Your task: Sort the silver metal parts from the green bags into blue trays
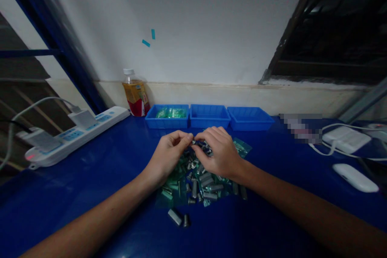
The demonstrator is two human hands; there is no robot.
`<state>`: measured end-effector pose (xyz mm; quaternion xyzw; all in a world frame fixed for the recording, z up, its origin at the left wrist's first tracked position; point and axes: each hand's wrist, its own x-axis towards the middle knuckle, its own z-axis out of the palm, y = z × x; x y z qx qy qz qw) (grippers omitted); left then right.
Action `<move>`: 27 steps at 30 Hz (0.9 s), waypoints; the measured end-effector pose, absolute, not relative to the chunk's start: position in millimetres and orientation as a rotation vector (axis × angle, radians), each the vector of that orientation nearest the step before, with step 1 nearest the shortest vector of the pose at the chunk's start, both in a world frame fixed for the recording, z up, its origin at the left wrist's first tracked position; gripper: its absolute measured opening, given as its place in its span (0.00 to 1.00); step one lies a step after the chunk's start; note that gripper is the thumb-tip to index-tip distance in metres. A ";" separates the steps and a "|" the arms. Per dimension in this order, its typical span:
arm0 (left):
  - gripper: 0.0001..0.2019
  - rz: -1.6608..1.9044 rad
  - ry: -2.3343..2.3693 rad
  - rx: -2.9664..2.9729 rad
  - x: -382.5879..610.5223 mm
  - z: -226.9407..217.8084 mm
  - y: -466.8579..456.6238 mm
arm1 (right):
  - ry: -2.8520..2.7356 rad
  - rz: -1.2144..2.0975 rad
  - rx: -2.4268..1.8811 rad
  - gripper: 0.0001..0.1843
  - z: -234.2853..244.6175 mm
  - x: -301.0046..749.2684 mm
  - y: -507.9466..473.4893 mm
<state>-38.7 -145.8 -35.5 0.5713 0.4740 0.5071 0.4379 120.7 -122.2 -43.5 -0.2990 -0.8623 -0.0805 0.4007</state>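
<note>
My left hand [169, 153] and my right hand [220, 151] meet over a pile of metal parts. Their thumbs and forefingers are closed in pinches around a small shiny metal piece [193, 142], whose exact kind is too small to tell. Below them lie several grey hexagonal standoffs [207, 181] and short flat-headed screws [192, 165], mixed with thin green plastic bags [171, 189]. One hexagonal standoff [174, 217] and a flat-headed screw [186, 221] lie apart, nearer to me. Part of the pile is hidden by my hands.
Three blue trays stand in a row by the wall; the left tray [167, 123] holds green bags. A drink bottle [136, 94] is beside it. A power strip [81, 133] lies left; a charger [346, 139], cables and a white oval case [355, 177] lie right.
</note>
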 end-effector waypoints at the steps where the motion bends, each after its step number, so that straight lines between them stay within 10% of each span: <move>1: 0.16 1.264 1.184 1.429 -39.1 -35.7 -145.6 | -2.178 -0.212 -0.756 0.07 -44.3 120.0 -122.9; 8: 0.16 1.224 1.246 1.669 -43.9 -37.0 -144.0 | -2.103 -0.225 -0.792 0.04 -44.9 115.6 -127.5; 18: 0.07 1.153 1.249 2.397 -55.0 -27.2 -148.6 | -1.884 0.583 -0.834 0.06 -36.8 113.8 -127.5; 27: 0.15 1.130 1.309 2.352 -55.7 -26.0 -144.7 | -2.132 0.047 -0.696 0.11 -39.3 123.8 -120.2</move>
